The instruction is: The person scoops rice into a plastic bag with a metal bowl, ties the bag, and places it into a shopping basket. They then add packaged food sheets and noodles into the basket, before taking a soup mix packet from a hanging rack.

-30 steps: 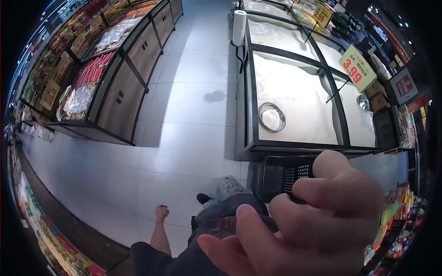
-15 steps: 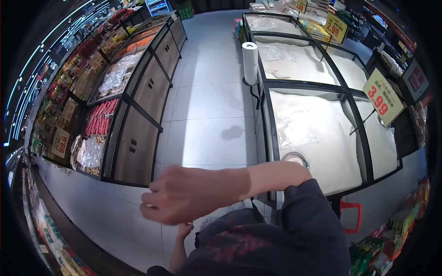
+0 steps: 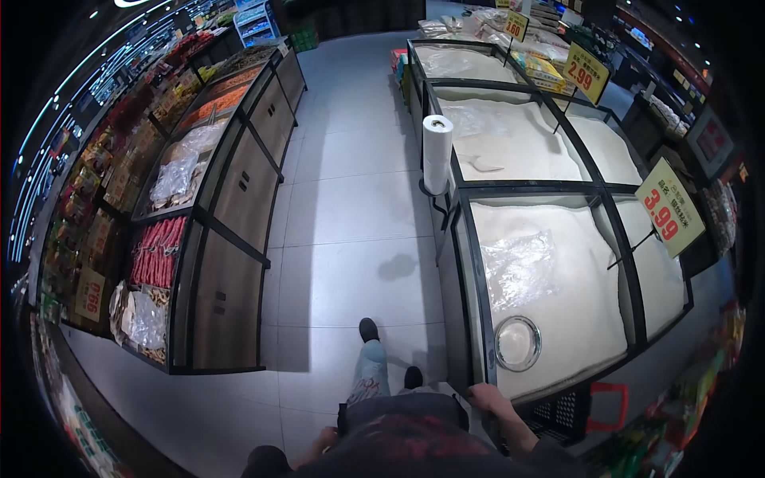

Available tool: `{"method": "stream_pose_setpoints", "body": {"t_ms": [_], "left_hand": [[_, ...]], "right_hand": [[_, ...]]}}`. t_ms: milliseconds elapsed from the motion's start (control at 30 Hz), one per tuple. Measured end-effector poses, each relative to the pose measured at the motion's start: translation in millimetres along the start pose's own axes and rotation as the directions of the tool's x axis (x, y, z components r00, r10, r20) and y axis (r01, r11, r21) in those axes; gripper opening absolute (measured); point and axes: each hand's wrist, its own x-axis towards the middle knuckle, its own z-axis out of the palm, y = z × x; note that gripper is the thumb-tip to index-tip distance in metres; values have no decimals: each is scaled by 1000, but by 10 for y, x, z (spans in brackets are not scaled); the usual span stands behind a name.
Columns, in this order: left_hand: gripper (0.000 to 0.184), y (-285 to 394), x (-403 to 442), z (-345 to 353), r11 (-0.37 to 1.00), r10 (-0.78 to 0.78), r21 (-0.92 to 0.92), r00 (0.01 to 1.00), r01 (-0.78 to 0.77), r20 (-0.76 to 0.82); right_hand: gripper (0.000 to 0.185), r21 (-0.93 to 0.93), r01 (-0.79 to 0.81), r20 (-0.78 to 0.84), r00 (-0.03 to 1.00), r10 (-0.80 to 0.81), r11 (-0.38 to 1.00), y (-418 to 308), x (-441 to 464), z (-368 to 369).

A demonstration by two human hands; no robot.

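Since the earlier frame, the right hand (image 3: pixel 490 400) has dropped from in front of the chest to the right side of the waist, and the view now shows one dark shoe (image 3: pixel 368 330) ahead of the other on the pale tiled floor (image 3: pixel 351 263). The right hand's fingers appear bent; whether they hold anything cannot be told. The left hand (image 3: pixel 323 440) is low at the left side of the waist, partly hidden, and its state cannot be told.

Nearest the right hand are a black-framed bin (image 3: pixel 550 191) of white grain (image 3: pixel 578 279) and a black perforated plastic basket (image 3: pixel 551 420) with a red handle (image 3: pixel 610 408), beside the bin's near end. A round, shiny metal bowl (image 3: pixel 537 344) rests on the grain in the bin's near corner on the aisle side. Clear plastic film (image 3: pixel 518 267) lies on the grain beyond it. A white roll (image 3: pixel 437 155) stands upright at the bin's aisle side. A yellow sign (image 3: pixel 669 207) reading 3.99 leans over the right compartment. Across the aisle, red sticks (image 3: pixel 156 251) fill one section of a wood-fronted display (image 3: pixel 227 295).
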Motion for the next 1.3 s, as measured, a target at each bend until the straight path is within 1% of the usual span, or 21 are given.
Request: {"method": "stream_pose_setpoints", "body": {"t_ms": [33,67,100,133,167,233,300,367,433,500,567,700,800,833,933,967,1067,1100,1200,1233,1300], "left_hand": [[45,-127,609,-24,1000,10,7,1000,-11,7],[43,-233,1289,-45,993,78,63,943,-104,324],[37,72,1537,-361,994,70,60,941,-95,332],[30,319,1839,-609,998,26,-62,947,-6,321],[27,582,2144,-894,992,100,-97,960,-76,261],[23,1083,2813,-1400,955,215,-225,973,-193,79],[20,1677,3198,-1985,878,328,-340,941,-337,-88],[19,2206,3377,-2541,772,435,-438,885,-461,-166],[19,2503,3582,-2931,739,492,-423,849,-525,-194],[20,2645,3751,-3101,705,543,-419,815,-573,-200],[19,2557,3958,-3101,758,514,-392,847,-521,-133],[19,1850,4221,-2734,932,264,-275,962,-235,73],[24,1489,4064,-2493,997,63,32,961,-74,270],[23,1350,4029,-2392,995,76,32,948,-90,311],[25,1369,3581,-2306,995,97,-34,915,-90,391],[27,1381,3500,-2288,981,191,-45,890,-189,413],[29,1590,3405,-2212,965,245,-15,887,-260,390],[29,1726,3374,-2210,964,259,-37,899,-263,354],[29,2091,3367,-2185,959,283,-98,925,-267,251],[28,2219,3334,-2168,951,296,-147,935,-270,193],[27,2502,3226,-2135,946,313,-143,934,-291,174]], "right_hand": [[29,103,-21,-72,997,28,994,83,6,28],[36,260,-30,-49,998,45,965,161,114,19],[36,262,-42,-59,997,59,964,143,220,11],[40,723,-196,61,973,222,663,110,313,-11],[46,947,-286,235,929,287,148,67,418,-56],[52,988,-143,123,958,257,60,19,612,-79],[51,969,59,61,885,462,-241,11,763,12],[45,967,49,83,865,494,-249,-68,747,-100],[34,995,-17,69,814,577,-95,-135,750,-129],[32,997,4,47,776,629,-79,-157,667,-154],[30,997,38,10,760,650,-60,-216,552,-190],[29,996,86,-39,668,743,-25,-212,365,-152],[20,982,189,-81,481,873,-13,-78,284,-37],[20,981,194,-77,479,874,-20,-27,256,-33],[9,969,-105,-188,278,942,224,255,183,54],[9,971,-94,-187,281,941,220,369,172,59],[13,826,-510,59,499,864,239,711,121,59],[13,829,-503,53,505,861,244,826,131,77],[13,632,-693,448,692,566,347,1279,249,310],[13,638,-688,448,698,559,347,1286,226,410],[10,738,-416,185,882,433,531,1313,103,691]]}}
